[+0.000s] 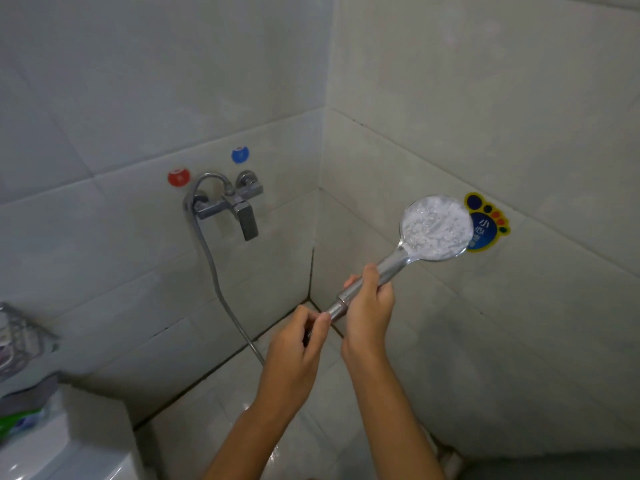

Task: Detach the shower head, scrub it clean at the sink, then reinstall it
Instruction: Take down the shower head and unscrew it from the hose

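Holding the shower head point(434, 228) out toward the corner of the tiled walls, the right hand point(369, 306) wraps its grip round the chrome handle, the round face tilted up and turned to the camera in front of a foot-shaped sticker point(491, 223) on the right wall. The left hand point(298, 341) closes its grip in a pinch on the nut at the handle's lower end, where the hose point(216, 271) joins. That hose runs down from the wall tap point(235, 202), loops over it, and passes behind the left wrist. Red point(179, 177) and blue point(240, 154) round markers sit above the tap. A wire rack point(20, 337) hangs at far left, above a white toilet tank point(69, 441).
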### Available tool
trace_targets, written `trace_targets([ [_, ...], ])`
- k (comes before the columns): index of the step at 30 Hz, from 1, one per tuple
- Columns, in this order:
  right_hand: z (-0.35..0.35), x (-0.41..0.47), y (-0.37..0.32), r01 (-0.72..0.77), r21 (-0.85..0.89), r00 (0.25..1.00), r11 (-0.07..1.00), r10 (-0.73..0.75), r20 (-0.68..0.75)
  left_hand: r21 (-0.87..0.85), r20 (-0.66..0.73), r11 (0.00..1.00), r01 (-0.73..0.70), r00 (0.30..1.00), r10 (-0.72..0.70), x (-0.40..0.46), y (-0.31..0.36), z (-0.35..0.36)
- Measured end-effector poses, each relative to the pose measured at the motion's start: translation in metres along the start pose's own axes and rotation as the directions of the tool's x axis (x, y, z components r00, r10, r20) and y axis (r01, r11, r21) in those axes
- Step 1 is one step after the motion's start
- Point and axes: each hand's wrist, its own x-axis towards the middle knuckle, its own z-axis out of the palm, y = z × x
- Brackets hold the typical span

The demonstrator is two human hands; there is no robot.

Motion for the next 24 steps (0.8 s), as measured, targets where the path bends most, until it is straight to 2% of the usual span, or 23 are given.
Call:
trace_targets([
  [6,-0.003,-0.015,0.006,-0.002,0.011,0.999,1.000,0.002,-0.032,-0.085,0.071,0.996,-0.015,0.997,0.021,-0.012,-0.009,-0.009],
  [14,-0.006,-0.034,0.019,0.008,-0.035,0.999,0.999,-0.009,-0.041,-0.032,0.102,0.999,-0.006,0.995,0.010,-0.027,-0.016,-0.018],
  [17,-0.007,-0.037,0.020,0.018,-0.056,0.999,0.998,-0.021,-0.047,-0.083,0.133,0.996,-0.014,0.991,0.025,-0.029,-0.019,-0.020],
  [24,-0.018,-0.032,0.014,0.034,-0.086,0.997,0.996,-0.040,-0.061,-0.124,0.110,0.992,-0.010,0.994,0.024,-0.028,-0.017,-0.005],
])
